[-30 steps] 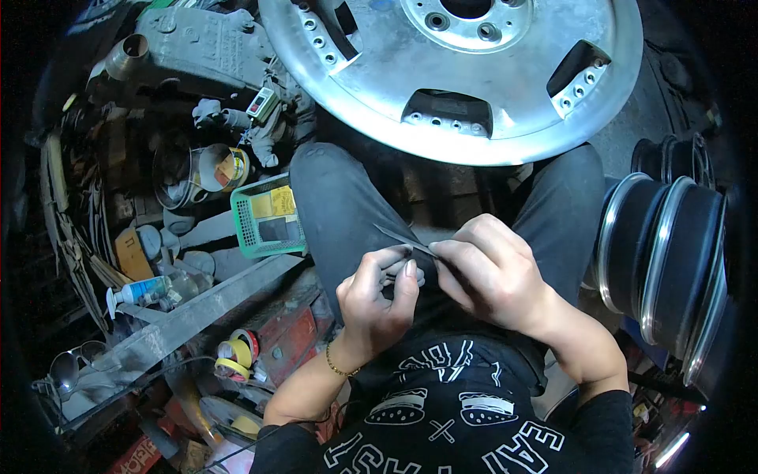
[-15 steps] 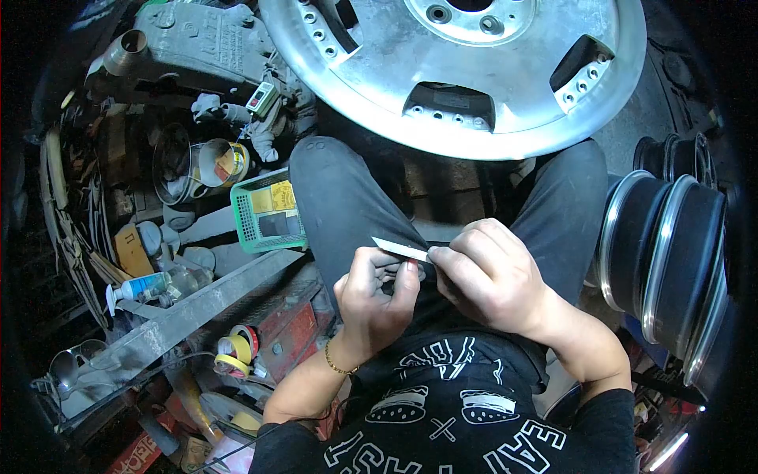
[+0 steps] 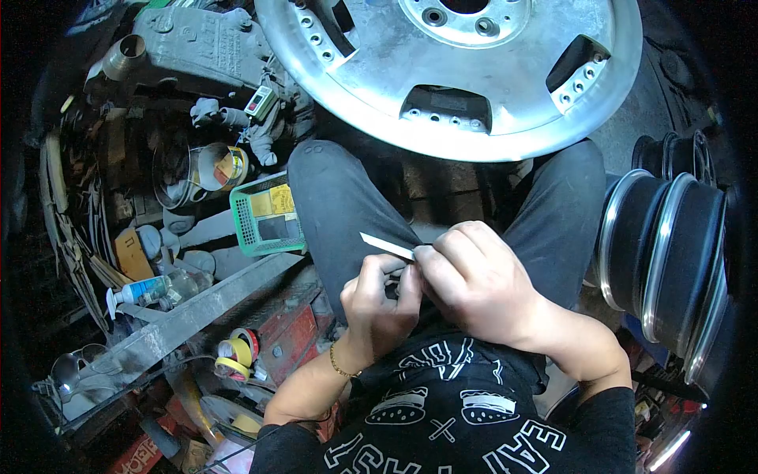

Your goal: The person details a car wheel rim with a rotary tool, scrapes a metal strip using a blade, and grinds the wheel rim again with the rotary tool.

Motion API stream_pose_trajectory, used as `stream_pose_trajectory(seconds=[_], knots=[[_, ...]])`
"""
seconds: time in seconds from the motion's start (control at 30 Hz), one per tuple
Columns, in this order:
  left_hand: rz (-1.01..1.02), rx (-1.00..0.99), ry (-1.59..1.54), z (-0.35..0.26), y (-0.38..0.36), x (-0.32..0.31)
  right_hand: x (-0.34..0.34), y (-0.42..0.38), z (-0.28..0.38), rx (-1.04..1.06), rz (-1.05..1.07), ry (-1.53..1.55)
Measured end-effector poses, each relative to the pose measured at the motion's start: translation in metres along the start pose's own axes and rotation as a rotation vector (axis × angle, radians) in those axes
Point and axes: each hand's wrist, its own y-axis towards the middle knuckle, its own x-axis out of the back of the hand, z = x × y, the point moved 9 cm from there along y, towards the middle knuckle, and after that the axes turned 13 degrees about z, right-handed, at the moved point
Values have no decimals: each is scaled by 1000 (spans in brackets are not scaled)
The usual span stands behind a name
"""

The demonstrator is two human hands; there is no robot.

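Note:
My right hand (image 3: 478, 280) is closed, its thumb and fingers pinching one end of a thin, flat, pale strip with a slanted pointed tip (image 3: 387, 246). The strip sticks out to the upper left. Just below it, my left hand (image 3: 379, 304) is curled with thumb and forefinger drawn together, close against the right fingertips. What lies between the left fingers is hidden. Both hands are over my lap, above the dark trousers. Beyond my knees a large silver wheel rim (image 3: 371, 87) faces up.
A green basket (image 3: 243, 229) with yellow and grey pieces stands by my left knee. Left of me are a metal beam (image 3: 189, 320), tape rolls (image 3: 235, 355) and a spray bottle (image 3: 142, 291). More wheel rims (image 3: 659, 245) stand at the right.
My right hand and the pale strip have shifted slightly left and up. The left hand has drawn in under the strip, its thumb now closer to the right fingers.

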Motion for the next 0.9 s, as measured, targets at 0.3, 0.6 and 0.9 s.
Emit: stream_pose_trajectory(seconds=[0.3, 0.6, 0.9], knots=[[5, 98, -51, 6, 0, 2, 5, -4, 1, 7, -17, -30], [7, 92, -87, 11, -1, 0, -2, -4, -1, 6, -37, -19], [84, 46, -34, 3, -6, 1, -10, 1, -5, 11, -19, -37]])
